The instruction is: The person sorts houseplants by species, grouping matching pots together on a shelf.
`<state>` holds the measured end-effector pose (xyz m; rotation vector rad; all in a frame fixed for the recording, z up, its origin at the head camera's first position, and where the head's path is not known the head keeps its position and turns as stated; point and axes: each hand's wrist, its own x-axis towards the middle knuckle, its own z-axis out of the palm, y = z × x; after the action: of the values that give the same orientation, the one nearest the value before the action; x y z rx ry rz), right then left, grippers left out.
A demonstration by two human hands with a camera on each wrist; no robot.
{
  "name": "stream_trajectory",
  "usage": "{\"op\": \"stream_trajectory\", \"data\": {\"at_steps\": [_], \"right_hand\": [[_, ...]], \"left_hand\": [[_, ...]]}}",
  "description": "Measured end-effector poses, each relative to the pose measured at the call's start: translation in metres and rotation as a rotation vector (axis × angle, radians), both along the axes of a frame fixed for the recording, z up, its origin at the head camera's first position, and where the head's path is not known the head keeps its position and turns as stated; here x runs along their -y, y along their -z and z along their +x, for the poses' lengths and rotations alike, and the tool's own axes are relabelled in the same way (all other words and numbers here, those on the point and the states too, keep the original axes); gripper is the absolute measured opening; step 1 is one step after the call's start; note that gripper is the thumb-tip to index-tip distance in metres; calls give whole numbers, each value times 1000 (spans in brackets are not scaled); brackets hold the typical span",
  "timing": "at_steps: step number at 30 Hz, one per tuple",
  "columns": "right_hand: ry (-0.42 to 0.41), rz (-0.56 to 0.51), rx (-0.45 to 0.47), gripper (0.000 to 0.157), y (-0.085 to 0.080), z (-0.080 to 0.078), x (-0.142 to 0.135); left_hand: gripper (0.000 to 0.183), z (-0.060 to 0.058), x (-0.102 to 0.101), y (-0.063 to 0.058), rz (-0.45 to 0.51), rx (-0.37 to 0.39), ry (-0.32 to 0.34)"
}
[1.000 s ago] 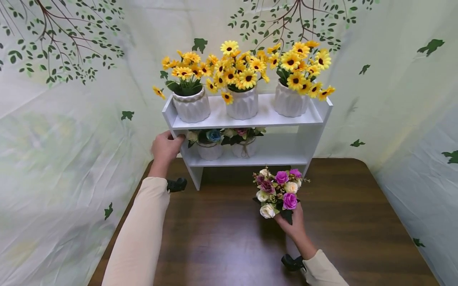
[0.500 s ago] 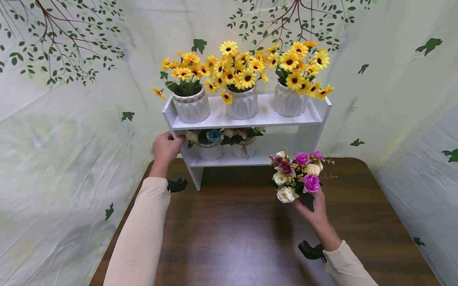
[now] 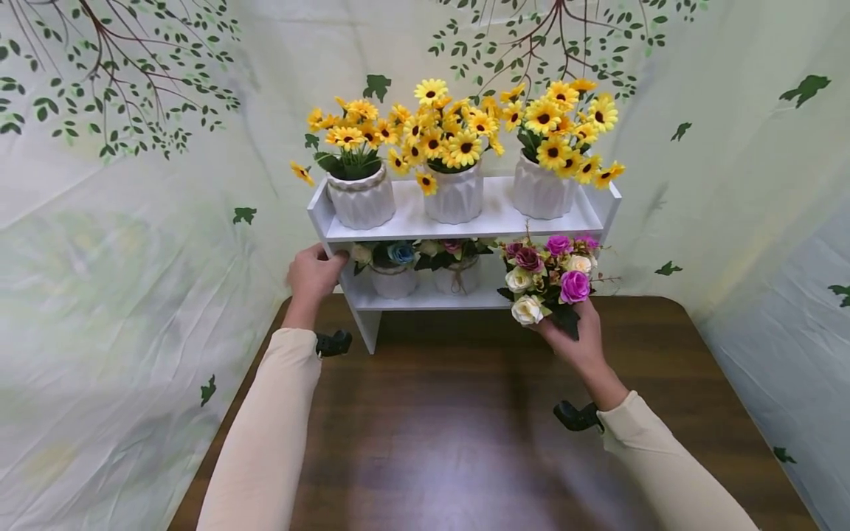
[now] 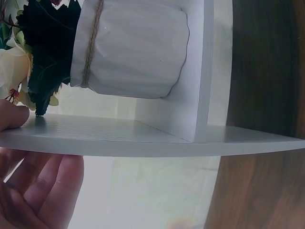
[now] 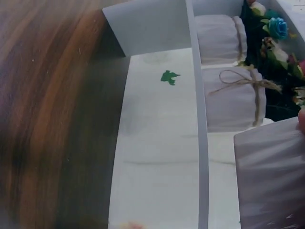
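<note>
My left hand (image 3: 312, 280) grips the left side panel of a white two-tier shelf (image 3: 501, 203). In the left wrist view the thumb (image 4: 13, 115) lies inside the panel (image 4: 105, 149) and the fingers (image 4: 52, 186) lie outside it. My right hand (image 3: 581, 343) holds a potted bouquet of purple, maroon and cream roses (image 3: 574, 286) in front of the lower tier's right part. Its white pot (image 5: 274, 174) shows in the right wrist view, near the board's edge; whether it touches the board I cannot tell. Two potted rose bouquets (image 3: 401, 253) (image 3: 458, 276) stand on the lower tier's left.
Three white pots of yellow daisy-like flowers (image 3: 361, 203) (image 3: 454, 195) (image 3: 541, 192) stand on the upper tier. The shelf stands at the back of a brown wooden table (image 3: 425, 428). Behind it hangs a pale leaf-printed cloth (image 3: 717, 184).
My right hand has carried the potted roses from low over the table up and right to the lower tier's front. My left hand has stayed on the side panel.
</note>
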<state>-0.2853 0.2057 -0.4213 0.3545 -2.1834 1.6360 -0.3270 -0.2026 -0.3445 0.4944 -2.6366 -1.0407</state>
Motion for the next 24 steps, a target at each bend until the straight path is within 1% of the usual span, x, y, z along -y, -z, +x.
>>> {"op": "stream_trajectory", "data": {"at_steps": [3,6,11,16,20,24], "right_hand": [[20,41,73,65,-6,-8,1],[37,97,115,63,-11,-18,3],[13,95,138,65,-11,-30,7],[-3,94,159,70,-9,-40,8],[18,114,196,73,-9,-48,9],[50,152,271,73,-13,-57,11]], "left_hand": [[36,0,-1,0,7,-3,3],[36,0,-1,1,13,-4,2],[36,0,0,2,8,-12,-1],[35,0,0,3,-4,-18,-4],[35,0,-1,3,-2,-12,-3],[35,-1,-1,3,-7,-11,-4]]}}
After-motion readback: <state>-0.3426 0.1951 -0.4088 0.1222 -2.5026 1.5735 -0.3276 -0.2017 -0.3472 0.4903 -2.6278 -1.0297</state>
